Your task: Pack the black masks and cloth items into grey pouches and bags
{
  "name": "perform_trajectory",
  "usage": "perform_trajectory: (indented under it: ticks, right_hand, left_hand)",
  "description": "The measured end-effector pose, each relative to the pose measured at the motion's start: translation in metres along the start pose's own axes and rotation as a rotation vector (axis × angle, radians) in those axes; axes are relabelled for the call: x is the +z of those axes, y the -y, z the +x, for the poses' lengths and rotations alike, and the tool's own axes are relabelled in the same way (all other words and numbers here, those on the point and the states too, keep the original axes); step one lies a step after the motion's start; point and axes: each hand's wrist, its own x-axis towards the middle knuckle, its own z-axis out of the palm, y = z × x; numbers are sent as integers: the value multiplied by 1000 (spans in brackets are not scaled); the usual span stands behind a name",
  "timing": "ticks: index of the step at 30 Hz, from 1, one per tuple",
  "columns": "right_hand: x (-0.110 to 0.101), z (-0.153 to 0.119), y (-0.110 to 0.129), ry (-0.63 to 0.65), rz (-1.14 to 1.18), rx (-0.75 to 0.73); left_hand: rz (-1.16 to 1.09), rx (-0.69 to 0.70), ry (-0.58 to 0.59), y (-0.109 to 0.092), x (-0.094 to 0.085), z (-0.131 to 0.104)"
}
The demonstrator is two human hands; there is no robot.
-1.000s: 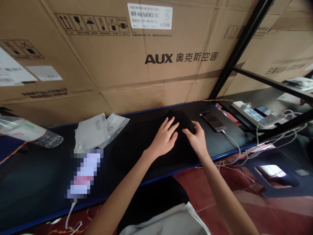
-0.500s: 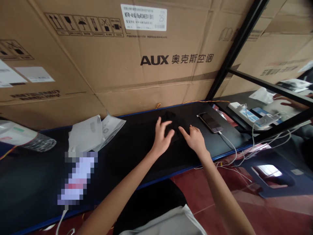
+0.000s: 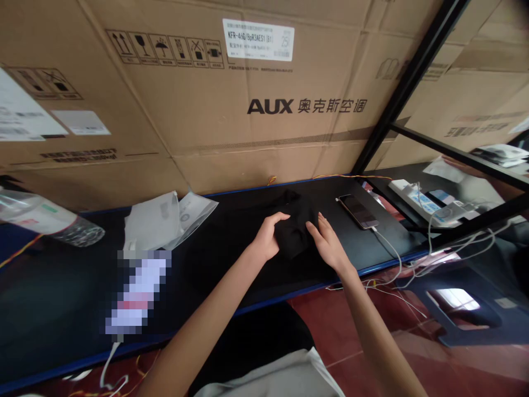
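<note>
A bunched piece of black cloth (image 3: 294,226) lies on the black tabletop (image 3: 215,253), its outline hard to make out against the dark surface. My left hand (image 3: 269,234) is closed on its left edge, thumb and forefinger curled, the other fingers partly hidden. At the right edge, my right hand (image 3: 328,240) has its thumb in front of the cloth and fingers behind it, gripping that side. To the right of my right hand lies a dark-screened phone (image 3: 359,212) with a white cable plugged in.
A large AUX cardboard box (image 3: 231,132) stands behind the table. On the left are plastic pouches (image 3: 152,220), a clear bottle (image 3: 53,218) and a blurred-out lit phone (image 3: 138,295). A black metal frame (image 3: 372,143), power strip (image 3: 417,201) and dangling cables stand to the right.
My fingers have closed onto the black cloth, which now bulges up between my hands and shows nearer to me. The whole view has shifted slightly.
</note>
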Motion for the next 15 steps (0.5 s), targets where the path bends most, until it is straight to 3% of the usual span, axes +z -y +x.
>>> perform_trajectory:
  ticks: [4, 9, 15]
  right_hand:
    - [0, -2, 19, -28, 201, 101]
    - [21, 5, 42, -26, 329, 190]
    - [52, 19, 73, 190, 367, 125]
  left_hand:
    - [-71, -141, 77, -8, -12, -25]
    - [-115, -111, 127, -17, -33, -46]
    - [-180, -59, 90, -34, -67, -55]
